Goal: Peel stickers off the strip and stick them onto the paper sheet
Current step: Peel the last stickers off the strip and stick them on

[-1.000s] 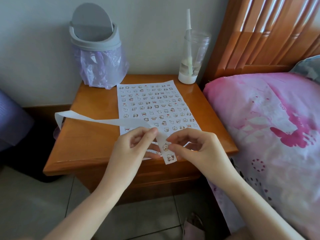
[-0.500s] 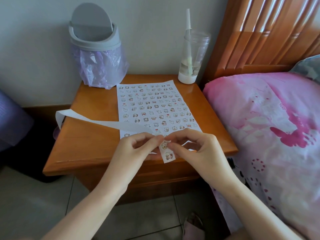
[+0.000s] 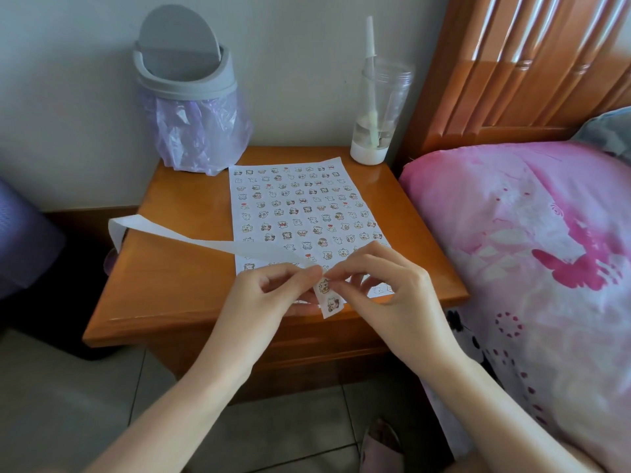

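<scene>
White strip (image 3: 205, 242) trailed left off the wooden counter (image 3: 177, 288); left hand (image 3: 269, 295) and right hand (image 3: 386, 285) both pinched its sticker-bearing end, just above the near edge of the paper sheet (image 3: 300, 206).

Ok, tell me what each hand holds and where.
Both pinch the sticker strip near its lower end: left hand at the bend, right hand beside the upper sticker.
</scene>
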Demonstrator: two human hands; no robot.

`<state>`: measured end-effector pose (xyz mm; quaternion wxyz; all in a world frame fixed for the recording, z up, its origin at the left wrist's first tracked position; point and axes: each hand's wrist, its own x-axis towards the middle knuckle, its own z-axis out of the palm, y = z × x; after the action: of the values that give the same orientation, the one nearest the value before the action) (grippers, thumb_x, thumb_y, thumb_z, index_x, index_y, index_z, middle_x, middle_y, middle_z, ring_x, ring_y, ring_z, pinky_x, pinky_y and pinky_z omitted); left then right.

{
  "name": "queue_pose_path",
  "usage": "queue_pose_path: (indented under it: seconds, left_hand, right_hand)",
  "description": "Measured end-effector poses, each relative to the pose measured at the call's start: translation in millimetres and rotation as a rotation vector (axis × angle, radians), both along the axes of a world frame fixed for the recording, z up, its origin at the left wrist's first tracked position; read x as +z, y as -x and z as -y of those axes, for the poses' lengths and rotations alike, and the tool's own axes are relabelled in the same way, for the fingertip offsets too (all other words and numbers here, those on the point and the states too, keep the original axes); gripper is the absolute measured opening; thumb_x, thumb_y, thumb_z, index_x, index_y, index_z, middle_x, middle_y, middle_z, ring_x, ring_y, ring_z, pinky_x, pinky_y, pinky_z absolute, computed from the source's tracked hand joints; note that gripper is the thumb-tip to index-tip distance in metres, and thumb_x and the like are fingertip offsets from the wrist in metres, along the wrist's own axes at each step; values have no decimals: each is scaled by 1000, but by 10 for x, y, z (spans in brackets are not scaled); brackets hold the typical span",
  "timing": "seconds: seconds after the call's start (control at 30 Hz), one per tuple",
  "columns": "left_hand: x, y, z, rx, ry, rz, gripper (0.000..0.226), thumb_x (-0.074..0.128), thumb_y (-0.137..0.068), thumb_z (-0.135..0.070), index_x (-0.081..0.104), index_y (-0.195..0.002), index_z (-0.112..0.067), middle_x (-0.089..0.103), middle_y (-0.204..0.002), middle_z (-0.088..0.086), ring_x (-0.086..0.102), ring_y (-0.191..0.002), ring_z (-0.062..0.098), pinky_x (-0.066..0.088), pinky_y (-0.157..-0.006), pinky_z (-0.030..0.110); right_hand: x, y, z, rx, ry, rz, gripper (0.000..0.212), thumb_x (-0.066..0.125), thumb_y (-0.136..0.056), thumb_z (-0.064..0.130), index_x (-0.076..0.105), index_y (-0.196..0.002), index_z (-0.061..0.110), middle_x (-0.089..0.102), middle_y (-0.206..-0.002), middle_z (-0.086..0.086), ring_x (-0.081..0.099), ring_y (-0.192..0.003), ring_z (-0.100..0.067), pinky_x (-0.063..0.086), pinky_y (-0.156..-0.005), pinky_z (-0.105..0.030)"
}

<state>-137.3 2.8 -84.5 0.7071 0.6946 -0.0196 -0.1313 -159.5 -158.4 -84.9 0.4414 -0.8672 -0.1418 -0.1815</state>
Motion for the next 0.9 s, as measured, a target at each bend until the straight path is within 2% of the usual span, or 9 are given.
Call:
queue_pose_path:
  seconds: [0.23,0.4,0.63,0.8,0.9]
  left_hand:
    - [5,-7,-7,-4,-9,15,16,62,-85,-25,75,-86,-17,75,-78,-3,72,-76,10,56,-65,15]
    - [-1,10,-1,-16,3,14,16,61,-86,-24,75,-84,-16,75,-78,-1,72,-77,10,56,-65,15]
    - [-1,3,-3,2,4,10,13,62,-85,-25,75,-82,-21,76,-81,-6,72,-78,11,58,-68,17]
    - [8,7,-3,14,19,2,14,62,-85,-24,74,-80,-21,76,-78,-7,72,-75,10,53,-60,12]
    - [6,8,-3,2,9,13,15,61,-86,-25,75,-82,-19,76,-79,-4,72,-76,10,55,-64,13]
  right_hand:
    - [10,-1,-6,26,-31,-1,14,71,-81,9,71,-94,13,63,-92,3,61,-77,-12,53,-67,-20]
    - [-4,-8,-9,38,-19,-17,12,71,-81,10,72,-93,13,64,-89,4,62,-79,-11,54,-70,-23]
    - [-32,-6,-26,10,-29,19,12,71,-81,8,73,-92,13,67,-87,4,63,-84,-8,53,-72,-20]
    - [-39,-13,-24,3,-16,43,11,70,-81,8,73,-90,13,67,-87,3,63,-84,-7,53,-71,-18]
    - [-35,-16,-21,-6,-43,19,12,70,-82,10,73,-93,12,67,-88,4,64,-84,-8,53,-72,-18]
